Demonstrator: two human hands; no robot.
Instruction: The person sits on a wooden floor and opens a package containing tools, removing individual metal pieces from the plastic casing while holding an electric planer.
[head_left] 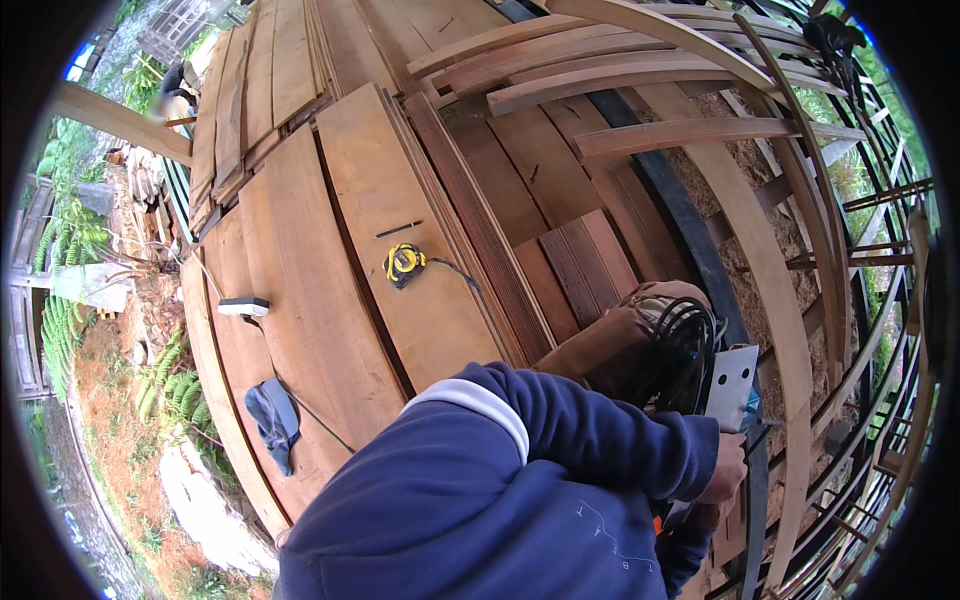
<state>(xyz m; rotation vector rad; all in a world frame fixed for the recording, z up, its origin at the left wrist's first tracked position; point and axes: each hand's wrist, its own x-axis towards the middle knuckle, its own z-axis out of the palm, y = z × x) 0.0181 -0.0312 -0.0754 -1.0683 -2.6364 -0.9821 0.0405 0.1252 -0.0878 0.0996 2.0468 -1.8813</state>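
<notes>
My left hand (728, 468), at the end of a navy sleeve, is closed on a power tool (735, 385) at the lower right. The tool has a flat silver metal plate with dark holes and a bit of teal body; my forearm and hand hide much of it. My right hand (704, 515) shows only partly below the left one, close to the tool, its fingers hidden. A looped black cable (680, 335) lies against my bent leg in brown trousers, just beyond the tool. Beneath my hands runs a dark metal beam (757, 510).
Wide planks (290, 240) cover the left, bearing a yellow-black tape measure (404, 265), a dark pencil-like stick (399, 229), a white box-like object (243, 306) with a cord, and a blue-grey cap (272, 420). Long timber strips (690, 130) cross the right. Another person (178, 85) is far left.
</notes>
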